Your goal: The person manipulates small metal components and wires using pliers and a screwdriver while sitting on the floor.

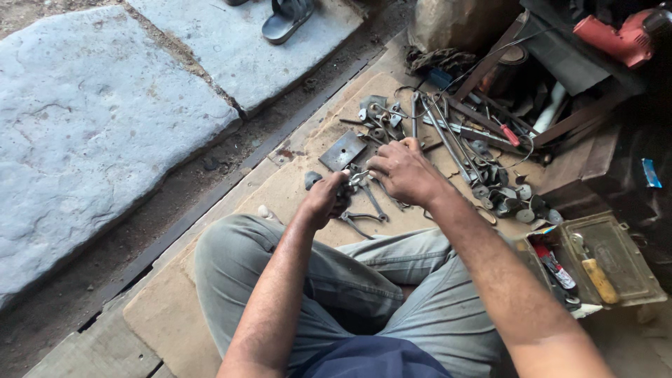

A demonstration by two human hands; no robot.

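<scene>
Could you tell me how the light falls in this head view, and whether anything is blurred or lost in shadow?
In the head view, daylight brightens the stone slabs; the upper right corner around the red drill sinks into dark shadow. The left hand and right hand are fairly sharp, though the small metal part between them is hard to make out. No glare shows.

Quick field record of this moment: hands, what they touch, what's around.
Left hand: closed around a small dark metal part
Right hand: fingers on small metal pieces between the hands
Surface: cardboard sheet
Nearby: flat metal plate, long wrenches, metal discs
Right side: open toolbox, red power tool
</scene>
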